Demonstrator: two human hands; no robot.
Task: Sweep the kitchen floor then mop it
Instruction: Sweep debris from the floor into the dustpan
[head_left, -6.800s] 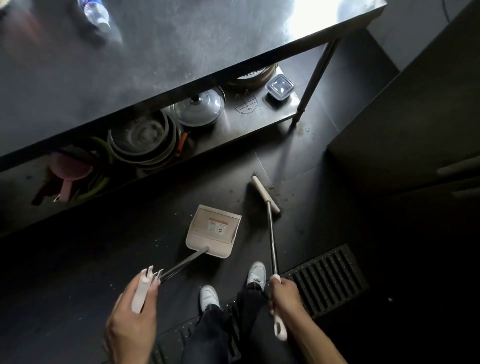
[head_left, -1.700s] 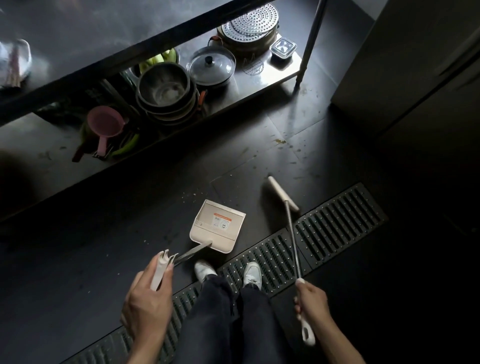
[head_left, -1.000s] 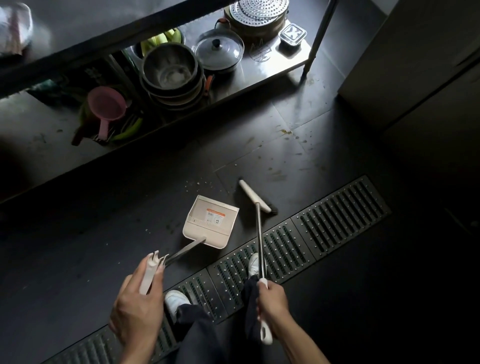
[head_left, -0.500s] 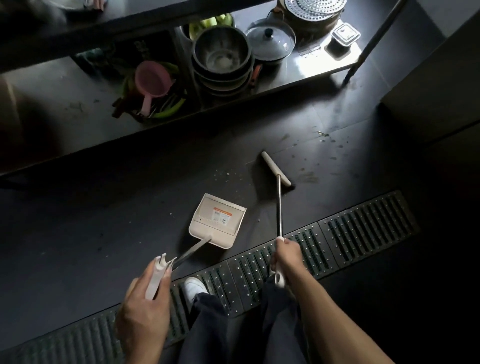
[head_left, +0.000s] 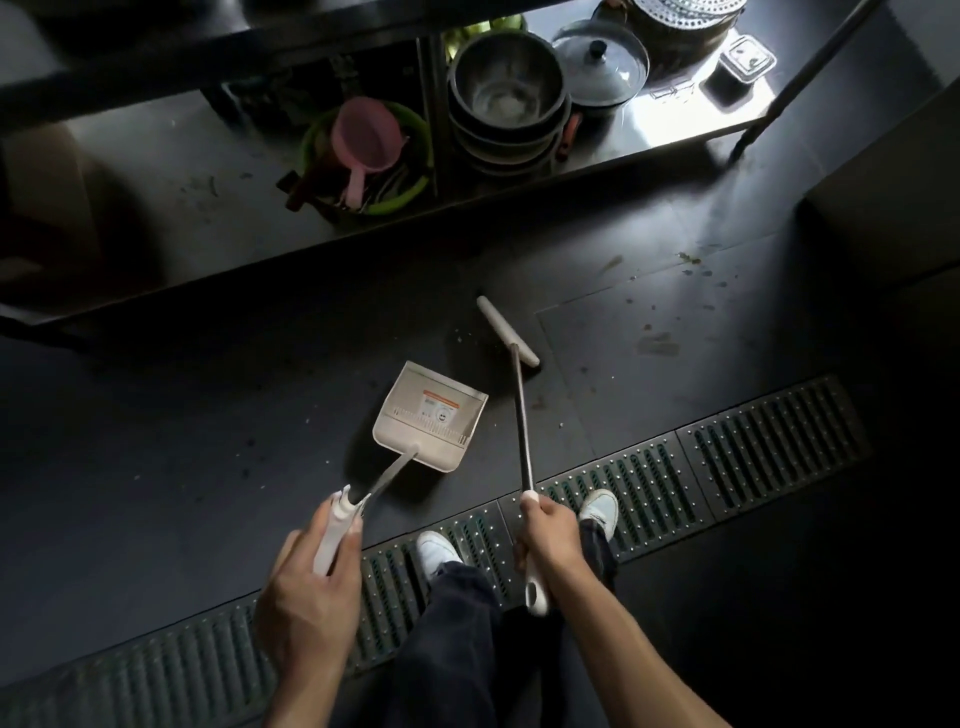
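The dustpan (head_left: 431, 415) lies on the floor (head_left: 182, 415), just left of the head of the broom (head_left: 508, 330). Nearer the person, a drain grate (head_left: 753, 462) runs under both shoes (head_left: 436, 551). Beyond, a low shelf (head_left: 156, 171) holds stacked bowls (head_left: 506, 98), with a lidded pot (head_left: 600, 67) at their right.

Along the top of the frame, a steel shelf (head_left: 675, 122) carried a stack of metal bowls (head_left: 506, 98) at centre. A pink scoop (head_left: 363, 135) lay in a green basin (head_left: 410, 189) to their left. A glass-lidded pot (head_left: 602, 65) and a small lidded container (head_left: 745, 60) stood to their right. A slotted drain grate (head_left: 769, 457) crossed the lower frame.
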